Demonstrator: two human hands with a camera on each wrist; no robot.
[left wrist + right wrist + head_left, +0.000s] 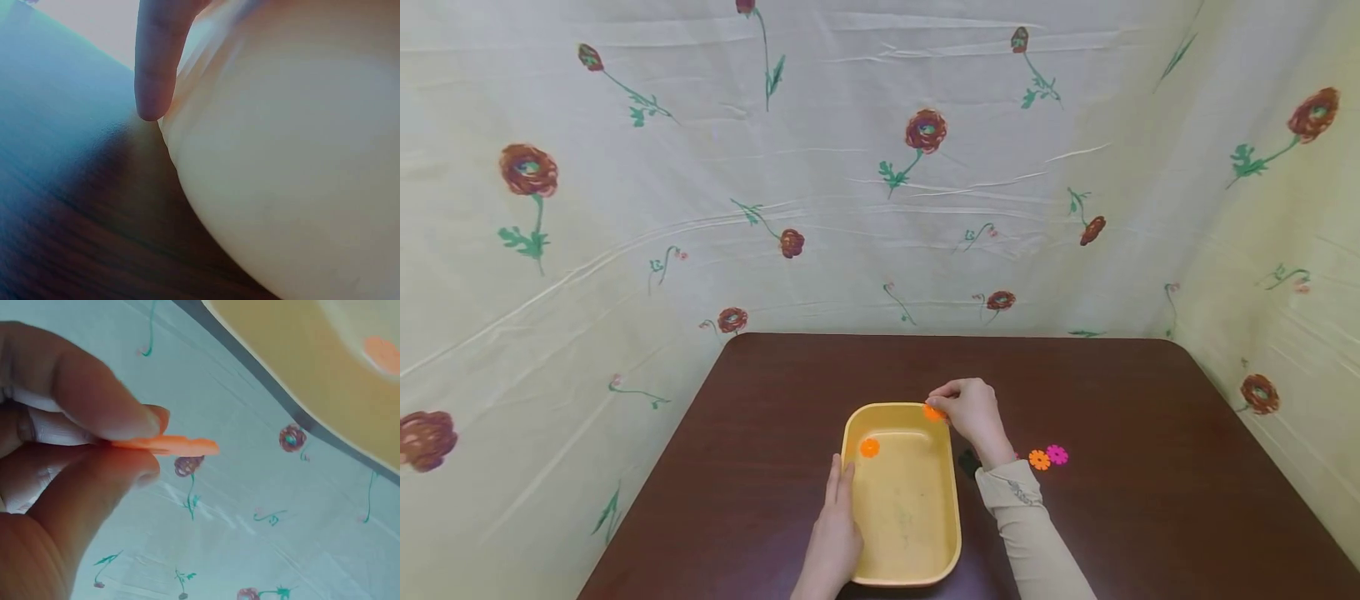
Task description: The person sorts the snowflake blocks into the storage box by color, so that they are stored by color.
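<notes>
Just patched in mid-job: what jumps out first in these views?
The yellow tub sits mid-table on the dark wooden table, with one orange flower piece lying inside it. The right hand pinches another orange flower disc over the tub's far rim, while the left hand rests flat against its left wall. Two more flowers, orange and pink, lie right of the tub.

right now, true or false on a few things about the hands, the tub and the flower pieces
1. The right hand pinches an orange flower piece over the yellow tub's far rim. True.
2. The tub holds nothing. False: one orange piece lies inside it.
3. The left hand rests against the tub's left side. True.
4. Two green pieces lie on the table right of the tub. False: they are an orange flower and a pink flower.
</notes>
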